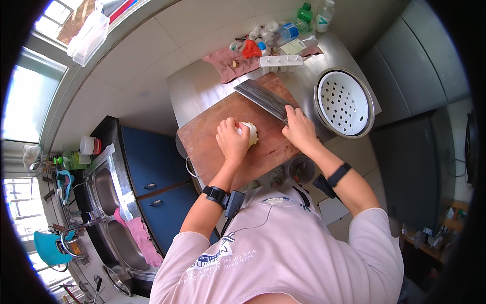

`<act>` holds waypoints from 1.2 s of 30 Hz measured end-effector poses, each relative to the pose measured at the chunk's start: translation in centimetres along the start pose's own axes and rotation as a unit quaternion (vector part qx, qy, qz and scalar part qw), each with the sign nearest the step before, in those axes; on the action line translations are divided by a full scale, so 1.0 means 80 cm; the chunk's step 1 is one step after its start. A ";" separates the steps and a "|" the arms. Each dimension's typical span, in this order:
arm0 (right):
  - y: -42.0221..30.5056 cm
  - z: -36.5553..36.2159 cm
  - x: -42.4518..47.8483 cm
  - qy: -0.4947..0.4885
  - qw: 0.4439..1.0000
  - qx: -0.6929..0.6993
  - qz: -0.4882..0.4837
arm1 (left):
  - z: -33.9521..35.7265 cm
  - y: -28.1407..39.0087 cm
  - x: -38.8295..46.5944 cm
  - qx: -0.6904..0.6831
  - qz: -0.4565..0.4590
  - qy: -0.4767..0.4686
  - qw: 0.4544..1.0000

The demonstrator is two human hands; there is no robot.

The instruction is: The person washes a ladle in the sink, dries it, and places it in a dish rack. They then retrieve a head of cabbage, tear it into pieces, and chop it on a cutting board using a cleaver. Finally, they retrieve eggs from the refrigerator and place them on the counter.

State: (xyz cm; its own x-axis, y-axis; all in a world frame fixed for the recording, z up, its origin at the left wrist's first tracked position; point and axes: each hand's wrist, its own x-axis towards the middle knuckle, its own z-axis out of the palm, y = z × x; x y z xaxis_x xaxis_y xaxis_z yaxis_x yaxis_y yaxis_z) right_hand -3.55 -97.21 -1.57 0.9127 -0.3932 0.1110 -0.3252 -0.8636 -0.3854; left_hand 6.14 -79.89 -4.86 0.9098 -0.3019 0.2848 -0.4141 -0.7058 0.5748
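On a reddish-brown cutting board [205, 144], my left hand [232, 140] grips a pale, whitish food piece [251, 133] with a yellowish, uneven edge; its exact kind is unclear. The fingers cover its left part. My right hand [299, 127] is closed around the handle end of a cleaver [262, 99], to the right of the food. The wide, dark blade points up and to the left over the board's far part, apart from the food. The handle is mostly hidden by the fingers.
A white perforated basket in a metal bowl [343, 103] stands right of the board. Beyond it are a white plastic rack [281, 61], a pink cloth [231, 66], plastic bottles [288, 32] and a red plastic bag [251, 49]. A double sink [105, 192] is at left.
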 end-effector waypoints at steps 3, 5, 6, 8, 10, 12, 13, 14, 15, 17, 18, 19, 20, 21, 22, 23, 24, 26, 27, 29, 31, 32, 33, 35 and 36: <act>-0.012 -0.030 -0.028 -0.024 0.995 0.098 -0.010 | 0.001 0.002 -0.002 -0.011 0.009 0.018 1.000; -0.028 -0.046 -0.039 -0.103 0.984 0.139 0.038 | 0.002 0.004 0.001 -0.015 0.012 0.024 1.000; -0.034 -0.046 -0.047 -0.107 0.986 0.124 0.027 | 0.003 0.004 0.000 -0.012 0.010 0.021 1.000; -0.050 -0.053 -0.054 -0.139 0.986 0.096 0.004 | 0.004 0.004 0.000 -0.006 0.009 0.016 1.000; -0.062 -0.058 -0.059 -0.170 0.983 0.073 -0.010 | 0.004 0.004 0.002 -0.002 0.011 0.012 1.000; -0.070 -0.057 -0.062 -0.191 0.979 0.062 -0.015 | 0.002 0.007 0.003 0.001 0.013 0.012 1.000; -0.073 -0.056 -0.062 -0.202 0.978 0.057 -0.017 | 0.002 0.007 0.003 0.003 0.014 0.011 1.000; -0.071 -0.044 -0.060 -0.200 0.977 0.067 -0.012 | 0.003 0.007 0.004 0.004 0.011 0.013 1.000; -0.071 -0.033 -0.058 -0.190 0.979 0.071 -0.008 | 0.004 0.008 0.005 0.004 0.009 0.016 1.000; -0.071 -0.019 -0.052 -0.171 0.982 0.080 0.000 | 0.005 0.010 0.007 0.004 0.014 0.023 1.000; -0.071 -0.020 -0.049 -0.167 0.982 0.090 0.002 | 0.004 0.011 0.009 0.005 0.022 0.027 0.999; -0.071 -0.025 -0.047 -0.163 0.982 0.100 0.004 | 0.003 0.011 0.010 0.007 0.029 0.031 0.999; -0.073 -0.031 -0.046 -0.159 0.981 0.110 0.006 | 0.003 0.011 0.010 0.007 0.030 0.029 0.999; -0.075 -0.043 -0.043 -0.165 0.981 0.105 -0.002 | 0.004 0.011 0.012 0.007 0.030 0.030 0.999; -0.080 -0.060 -0.046 -0.175 0.980 0.100 -0.007 | 0.004 0.010 0.009 0.008 0.028 0.027 0.999; -0.083 -0.073 -0.048 -0.184 0.978 0.095 -0.013 | 0.004 0.009 0.008 0.011 0.025 0.023 0.999; -0.084 -0.081 -0.049 -0.203 0.975 0.084 -0.013 | 0.004 0.011 0.010 0.014 0.024 0.021 0.999; -0.086 -0.089 -0.048 -0.206 0.975 0.079 -0.017 | 0.001 0.013 0.011 0.017 0.025 0.020 0.999; -0.086 -0.090 -0.048 -0.207 0.975 0.075 -0.019 | 0.000 0.013 0.011 0.016 0.026 0.020 0.999; -0.085 -0.090 -0.047 -0.213 0.973 0.088 -0.012 | 0.001 0.012 0.009 0.014 0.024 0.019 0.999; -0.084 -0.082 -0.044 -0.205 0.973 0.109 -0.001 | 0.004 0.010 0.009 0.012 0.022 0.017 1.000; -0.080 -0.064 -0.041 -0.197 0.973 0.122 0.006 | 0.006 0.009 0.008 0.009 0.020 0.018 1.000; -0.077 -0.044 -0.040 -0.186 0.973 0.137 0.015 | 0.007 0.008 0.008 0.005 0.021 0.019 1.000; -0.075 -0.004 -0.042 -0.166 0.975 0.140 0.036 | 0.007 0.011 0.012 0.000 0.024 0.021 1.000; -0.080 -0.008 -0.044 -0.187 0.970 0.147 0.049 | 0.005 0.010 0.010 0.000 0.022 0.019 1.000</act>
State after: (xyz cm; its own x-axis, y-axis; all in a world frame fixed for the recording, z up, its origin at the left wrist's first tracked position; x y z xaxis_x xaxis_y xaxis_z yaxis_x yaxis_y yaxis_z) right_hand -4.83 -90.50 1.12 0.9250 -0.2784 -0.2586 -0.3799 -0.6788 -0.6284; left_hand 6.57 -80.97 -4.44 0.8894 -0.3082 0.3376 -0.4530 -0.6926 0.5614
